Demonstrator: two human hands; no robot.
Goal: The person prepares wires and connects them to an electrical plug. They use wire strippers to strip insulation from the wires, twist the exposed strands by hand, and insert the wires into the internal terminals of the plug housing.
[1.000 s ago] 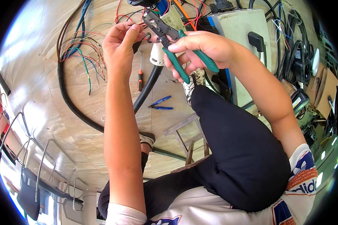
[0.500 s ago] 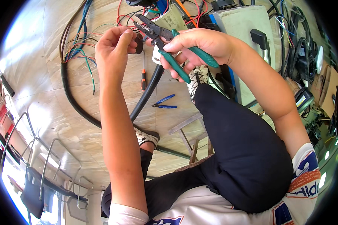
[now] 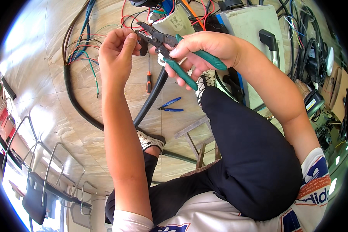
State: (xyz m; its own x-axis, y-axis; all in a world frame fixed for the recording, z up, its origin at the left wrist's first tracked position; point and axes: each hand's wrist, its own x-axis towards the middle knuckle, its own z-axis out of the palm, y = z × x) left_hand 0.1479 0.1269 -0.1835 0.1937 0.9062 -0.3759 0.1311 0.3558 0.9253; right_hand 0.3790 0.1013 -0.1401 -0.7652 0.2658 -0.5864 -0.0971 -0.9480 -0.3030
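My right hand point(image 3: 207, 48) grips a pair of wire strippers point(image 3: 156, 38) with dark jaws and green handles. The handles stand spread and the jaws are parted, pointing up and to the left. Close to the jaw tips, my left hand point(image 3: 119, 44) is closed in a pinch. What its fingers hold is too small or hidden to make out. A dark rounded piece point(image 3: 144, 47) shows just beside those fingers, partly covered. Thin red and dark wires point(image 3: 128, 17) run behind the jaws and the left fingertips.
An orange-handled screwdriver point(image 3: 149, 82) and small blue-handled cutters point(image 3: 171, 105) lie on the tiled floor. A thick black cable point(image 3: 79, 110) with fanned-out coloured wires curves at left. A pale metal box point(image 3: 251, 34) stands at right, near bundled cables point(image 3: 311, 46). A wooden stool point(image 3: 200, 154) is below me.
The wire strippers have dropped slightly, bringing their jaws down beside my left fingertips. My left hand keeps its pinch almost in place.
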